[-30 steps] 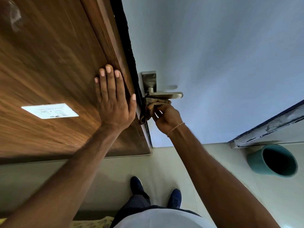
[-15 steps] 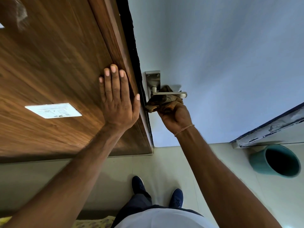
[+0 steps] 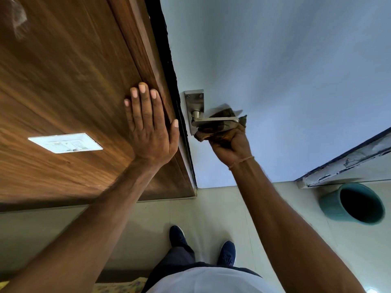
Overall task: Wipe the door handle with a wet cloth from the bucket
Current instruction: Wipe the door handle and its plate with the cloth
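A silver lever door handle (image 3: pixel 215 121) on a metal backplate (image 3: pixel 193 100) sticks out of the pale blue door (image 3: pixel 275 70). My right hand (image 3: pixel 231 144) grips a brown wet cloth (image 3: pixel 213 132), which is bunched under and behind the lever, out toward its free end. My left hand (image 3: pixel 149 127) lies flat with spread fingers on the wooden panel (image 3: pixel 63 81) beside the door's edge. A teal bucket (image 3: pixel 353 203) stands on the floor at the lower right, its inside dark.
A white switch plate (image 3: pixel 65 142) is set in the wooden panel at left. Pale floor tiles (image 3: pixel 222 208) run below, with my two dark blue shoes (image 3: pixel 178 235) on them. A chipped white frame edge (image 3: pixel 347 159) is at right, above the bucket.
My right hand has slid the cloth along the lever from near the backplate out toward its tip. The left hand stays flat on the wood.
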{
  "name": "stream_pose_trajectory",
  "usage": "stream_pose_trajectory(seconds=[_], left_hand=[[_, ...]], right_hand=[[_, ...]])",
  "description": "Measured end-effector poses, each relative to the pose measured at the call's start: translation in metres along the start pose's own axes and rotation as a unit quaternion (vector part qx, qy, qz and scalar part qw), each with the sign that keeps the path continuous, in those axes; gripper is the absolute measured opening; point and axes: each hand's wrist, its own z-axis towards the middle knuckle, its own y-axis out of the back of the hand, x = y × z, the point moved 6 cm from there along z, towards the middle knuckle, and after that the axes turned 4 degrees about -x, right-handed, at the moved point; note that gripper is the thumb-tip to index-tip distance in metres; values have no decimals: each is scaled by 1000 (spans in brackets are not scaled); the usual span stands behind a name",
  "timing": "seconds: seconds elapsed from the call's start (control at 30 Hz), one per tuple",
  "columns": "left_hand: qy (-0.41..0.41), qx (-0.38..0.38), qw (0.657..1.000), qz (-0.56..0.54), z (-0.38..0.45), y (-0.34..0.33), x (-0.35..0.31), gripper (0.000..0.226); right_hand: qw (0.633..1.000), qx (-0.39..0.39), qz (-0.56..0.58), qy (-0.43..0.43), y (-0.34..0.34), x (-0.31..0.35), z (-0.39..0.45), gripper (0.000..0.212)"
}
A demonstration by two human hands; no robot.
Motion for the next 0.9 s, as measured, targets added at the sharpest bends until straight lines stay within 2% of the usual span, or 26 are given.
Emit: stream_pose_trajectory(seconds=[0.07, 0.17, 0.2, 0.27, 0.33, 0.43, 0.5, 0.57, 0.67, 0.77, 0.9], left_hand=[[-6, -1, 1000, -2, -1, 0, 1, 77], [-15, 0, 1000, -8, -2, 0, 4, 77], [-17, -2, 1000, -6, -2, 0, 4, 77], [-14, -5, 1000, -7, -1, -2, 4, 77], [-12, -6, 1000, -6, -2, -4, 3, 77], [-11, -6, 1000, -3, -2, -5, 3, 79], [-16, -7, 1000, -5, -3, -4, 3, 79], [-19, -7, 1000, -5, -2, -3, 3, 78], [-22, -9, 1000, -6, -2, -2, 2, 79], [-24, -9, 1000, -13, -2, -2, 2, 80], [-21, -10, 1000, -9, -2, -2, 1, 82]], right_hand=[[999, -29, -29, -17, -3, -24, 3, 125], [997, -68, -30, -35, -6, -40, 6, 71], [995, -83, -32, -37, -3, -36, 6, 58], [994, -95, -38, -28, 6, -18, 9, 50], [997, -75, -17, -17, 12, -3, 10, 38], [997, -78, 17, -19, 12, -1, 3, 38], [996, -87, -35, -14, 8, -15, -2, 33], [989, -113, -98, -11, 7, -32, -1, 18], [978, -164, -131, -13, 11, -29, 3, 32], [983, -151, -103, 11, 11, 5, -2, 36], [990, -134, -36, 29, 6, 10, -8, 21]])
